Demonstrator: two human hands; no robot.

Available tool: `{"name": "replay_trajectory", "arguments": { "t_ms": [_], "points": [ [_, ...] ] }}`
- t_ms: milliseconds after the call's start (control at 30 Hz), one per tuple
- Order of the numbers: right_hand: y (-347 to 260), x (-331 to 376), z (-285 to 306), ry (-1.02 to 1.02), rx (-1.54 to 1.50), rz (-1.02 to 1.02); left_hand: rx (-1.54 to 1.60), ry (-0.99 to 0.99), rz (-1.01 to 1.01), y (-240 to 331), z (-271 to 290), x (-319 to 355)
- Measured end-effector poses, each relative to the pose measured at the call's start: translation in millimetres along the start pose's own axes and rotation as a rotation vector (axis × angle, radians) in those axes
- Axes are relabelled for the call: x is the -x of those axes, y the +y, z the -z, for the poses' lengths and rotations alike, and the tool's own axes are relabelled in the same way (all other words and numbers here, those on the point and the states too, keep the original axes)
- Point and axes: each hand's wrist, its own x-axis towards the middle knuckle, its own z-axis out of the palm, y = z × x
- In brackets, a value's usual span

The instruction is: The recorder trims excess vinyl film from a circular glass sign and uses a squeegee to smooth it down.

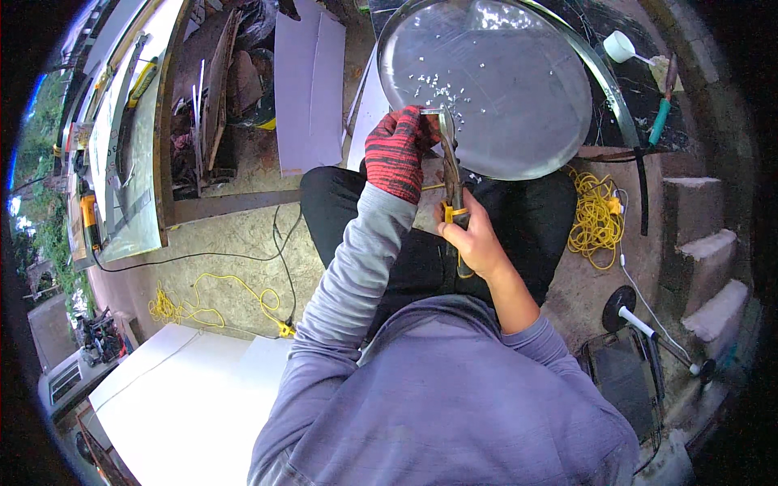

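My right hand (476,235), bare, is wrapped round the yellow-and-black handles of metal snips (450,162), which point away from me. At the far end of the snips my left hand (395,154), in a red-and-black knit glove, is closed with its fingertips by the jaws. A short, thin pale strip (432,111) shows between the glove and the jaws; what it is made of I cannot tell. Both hands are above my lap, at the near left rim of a large round metal tray (535,121). Small white cut bits (438,84) lie scattered on the tray.
A white cup (618,46) and a teal-handled tool (661,121) lie right of the tray. Coiled yellow cord (596,212) is on the floor at right, near concrete steps (705,243). Cardboard (309,89) stands ahead; a white panel (174,397) lies at lower left.
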Motion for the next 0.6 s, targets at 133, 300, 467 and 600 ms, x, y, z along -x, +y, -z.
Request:
{"name": "replay_trajectory", "arguments": {
  "t_ms": [133,300,467,600],
  "points": [
    [4.2,-1.3,0.9,0.030,0.083,0.038,-0.010,-0.019,0.001,-0.4,0.7,0.3],
    [0.8,-2.7,-0.7,0.032,0.111,0.108,-0.102,0.022,-0.003,4.7,-4.0,2.6],
    [-4.3,-2.2,1.2,0.017,0.164,0.036,-0.050,0.009,0.019,0.4,1.1,-0.5],
    [-2.2,-2.5,-0.6,0.051,0.172,0.057,-0.018,0.002,0.006,0.9,-1.9,1.6]
  ]
}}
